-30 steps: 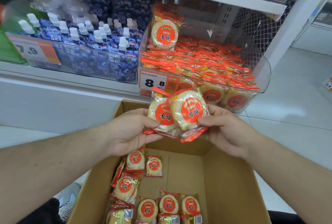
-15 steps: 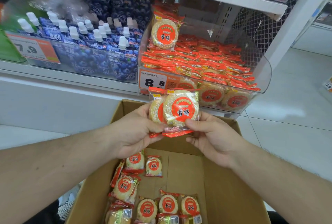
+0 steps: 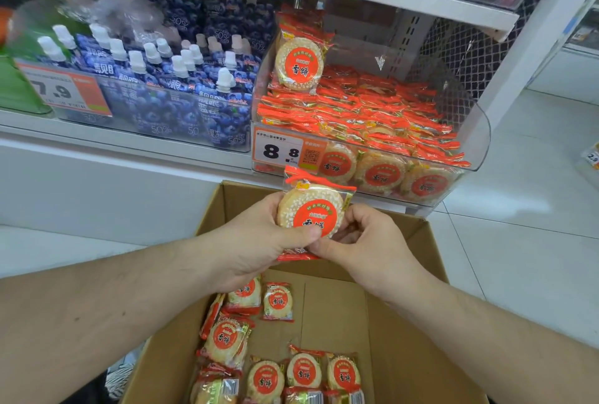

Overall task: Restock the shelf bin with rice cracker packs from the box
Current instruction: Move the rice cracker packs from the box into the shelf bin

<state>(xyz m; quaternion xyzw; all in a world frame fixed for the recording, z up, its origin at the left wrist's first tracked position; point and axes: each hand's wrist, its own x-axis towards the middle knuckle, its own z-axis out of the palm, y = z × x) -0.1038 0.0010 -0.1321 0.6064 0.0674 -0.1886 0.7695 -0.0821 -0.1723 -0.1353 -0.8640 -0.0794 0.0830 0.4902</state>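
Packs [image 3: 311,209] stand squared together between both hands, label toward the camera, just above the box [image 3: 405,322] and just below the bin [image 3: 479,131]. Only the front one shows plainly; how many lie behind it I cannot tell. The left hand [image 3: 259,241] wraps the stack's left edge with its thumb pressed across the lower front, while the right hand [image 3: 366,238] curls its fingers round the right edge and pinches the bottom seam. Holding them upright and aligned likely matters because the bin's stock stands on edge in tight rows, seams up, with faces showing through the clear front wall; a neat stack would slot in without disturbing those rows. One pack [image 3: 299,61] stands at the bin's back left corner, face out, probably as a display. More packs [image 3: 304,371] lie loose on the box floor, mostly at its left and near side, so restocking is not finished. A price tag [image 3: 288,150] is fixed to the bin's front left.
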